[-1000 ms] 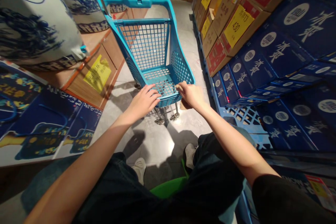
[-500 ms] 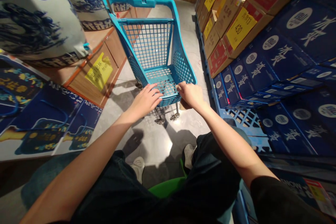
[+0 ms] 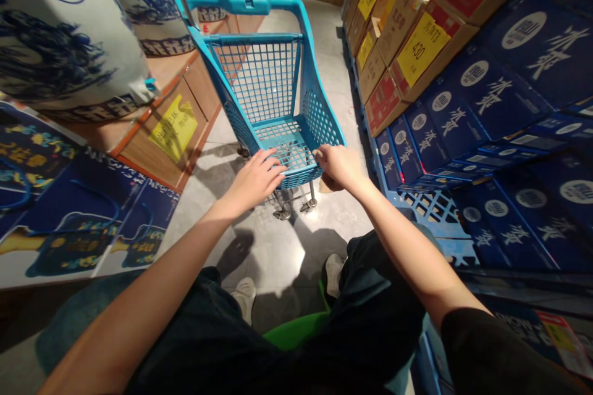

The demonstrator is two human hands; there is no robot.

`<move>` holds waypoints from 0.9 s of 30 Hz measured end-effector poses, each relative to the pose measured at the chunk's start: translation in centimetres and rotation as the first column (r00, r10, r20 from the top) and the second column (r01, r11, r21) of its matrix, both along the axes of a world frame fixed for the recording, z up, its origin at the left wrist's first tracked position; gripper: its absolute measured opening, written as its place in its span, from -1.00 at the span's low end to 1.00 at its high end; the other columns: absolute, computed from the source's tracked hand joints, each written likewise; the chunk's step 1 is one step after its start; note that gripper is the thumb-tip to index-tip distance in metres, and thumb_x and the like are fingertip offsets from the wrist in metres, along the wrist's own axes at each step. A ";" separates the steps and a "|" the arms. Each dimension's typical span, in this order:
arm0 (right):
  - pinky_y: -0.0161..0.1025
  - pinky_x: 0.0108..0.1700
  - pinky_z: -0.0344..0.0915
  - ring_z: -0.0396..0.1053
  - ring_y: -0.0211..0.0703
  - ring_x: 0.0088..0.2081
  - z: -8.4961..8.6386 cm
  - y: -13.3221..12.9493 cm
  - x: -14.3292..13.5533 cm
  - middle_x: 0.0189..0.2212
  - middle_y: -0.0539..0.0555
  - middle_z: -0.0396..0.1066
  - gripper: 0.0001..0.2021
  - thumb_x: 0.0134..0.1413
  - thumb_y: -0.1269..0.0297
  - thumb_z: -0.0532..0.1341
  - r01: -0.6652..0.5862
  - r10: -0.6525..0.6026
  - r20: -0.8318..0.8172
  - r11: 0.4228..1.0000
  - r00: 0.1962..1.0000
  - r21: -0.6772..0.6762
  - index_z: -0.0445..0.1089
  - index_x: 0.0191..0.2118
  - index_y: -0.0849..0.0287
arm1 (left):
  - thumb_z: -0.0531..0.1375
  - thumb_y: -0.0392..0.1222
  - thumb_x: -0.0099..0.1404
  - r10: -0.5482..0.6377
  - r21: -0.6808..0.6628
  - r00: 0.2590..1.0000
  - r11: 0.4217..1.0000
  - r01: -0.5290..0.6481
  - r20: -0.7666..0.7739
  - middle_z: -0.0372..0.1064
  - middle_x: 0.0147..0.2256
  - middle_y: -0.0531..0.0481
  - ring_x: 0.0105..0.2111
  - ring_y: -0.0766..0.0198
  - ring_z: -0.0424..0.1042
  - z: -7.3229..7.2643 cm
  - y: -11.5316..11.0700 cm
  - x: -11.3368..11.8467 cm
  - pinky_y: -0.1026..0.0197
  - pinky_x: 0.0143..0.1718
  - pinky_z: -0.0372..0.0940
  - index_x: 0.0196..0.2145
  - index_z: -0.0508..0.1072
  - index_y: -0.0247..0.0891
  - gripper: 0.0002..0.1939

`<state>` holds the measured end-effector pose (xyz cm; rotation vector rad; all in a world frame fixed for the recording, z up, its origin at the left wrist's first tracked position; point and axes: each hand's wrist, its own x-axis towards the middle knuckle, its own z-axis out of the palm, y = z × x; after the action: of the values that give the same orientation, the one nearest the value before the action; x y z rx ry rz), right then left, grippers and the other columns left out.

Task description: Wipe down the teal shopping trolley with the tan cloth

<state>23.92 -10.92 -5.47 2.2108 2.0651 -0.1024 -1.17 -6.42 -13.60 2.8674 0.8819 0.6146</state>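
Note:
A small blue plastic shopping cart [image 3: 278,129] stands in front of me, its handle bar at the far side and its low basket end towards me. My left hand [image 3: 259,179] lies at the left corner of that near rim, fingers stretched out and slightly apart, palm down. At the right corner of the rim my right hand [image 3: 340,165] is closed around a brown, cloth-like piece [image 3: 330,184]. Part of it hangs below the fist, and a pale tip shows by the thumb. Most of the piece is hidden by my fingers. The basket's mesh floor shows between my hands.
Large blue-and-white jars [image 3: 69,31] stand on a wooden ledge [image 3: 185,99] at left, above dark blue printed boxes [image 3: 106,210]. Stacked blue cartons [image 3: 482,86] and brown cartons [image 3: 398,43] rise on blue pallets [image 3: 435,228] at right. Something green [image 3: 296,328] lies beneath me between my legs.
The right hand has shifted very slightly, and more of the brown piece shows below it. The left hand stays at the rim. The whole view has moved a little.

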 end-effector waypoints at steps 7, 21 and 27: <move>-0.15 -0.07 0.42 0.67 0.13 0.02 -0.7 -0.8 -1.3 0.04 0.32 0.67 -0.55 0.65 0.18 -0.13 -0.031 0.030 0.038 0.999 0.999 0.028 0.44 0.25 0.16 | 0.09 -0.12 0.62 0.011 -0.019 0.999 1.000 -0.011 0.032 0.63 0.04 -0.27 0.40 -0.21 0.36 0.0 -0.1 0.2 -0.46 0.46 0.26 0.08 0.70 -0.21 -0.62; -0.19 -0.05 0.38 0.67 0.11 0.00 -0.1 -0.4 0.5 -0.01 0.31 0.68 -0.53 0.66 0.06 -0.11 0.099 -0.101 0.084 0.994 0.991 0.037 0.48 0.15 0.17 | 0.03 -0.08 0.64 -0.003 0.002 1.000 1.000 0.002 0.007 0.62 0.04 -0.24 0.39 -0.16 0.36 -0.1 -0.1 0.3 -0.40 0.46 0.26 0.07 0.67 -0.20 -0.59; -0.19 -0.07 0.39 0.67 0.11 0.01 -0.6 -1.3 -2.1 0.05 0.28 0.67 -0.57 0.66 0.09 -0.11 -0.105 0.106 0.019 0.994 0.994 -0.013 0.39 0.27 0.12 | 0.04 -0.09 0.63 0.010 0.000 1.000 1.000 -0.010 0.022 0.63 0.02 -0.27 0.39 -0.19 0.36 0.1 -0.2 0.2 -0.44 0.45 0.26 0.06 0.68 -0.22 -0.59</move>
<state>21.79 -12.19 -6.10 2.0825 2.1598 -0.0836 -0.93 -6.64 -13.54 2.8527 0.8942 0.6460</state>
